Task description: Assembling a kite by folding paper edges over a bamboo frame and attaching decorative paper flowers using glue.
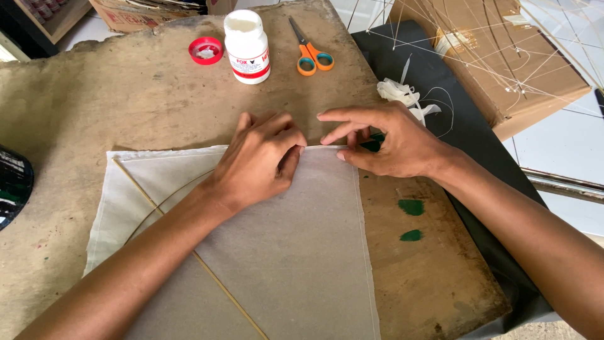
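Observation:
A thin white paper sheet (296,252) lies flat on a worn brown board (126,101), with thin bamboo sticks (151,201) showing beneath it. My left hand (261,160) rests on the sheet's far edge, fingers curled and pressing the folded border down. Just to its right, my right hand (390,138) pinches the same edge near the sheet's far right corner, index finger stretched out along the fold.
A white glue jar (247,47) stands open at the back, its red lid (206,50) beside it. Orange scissors (309,53) lie to its right. White string scraps (402,94) sit on black cloth. A cardboard box (497,56) with a stick frame is at the right. Green paint spots (411,208) mark the board.

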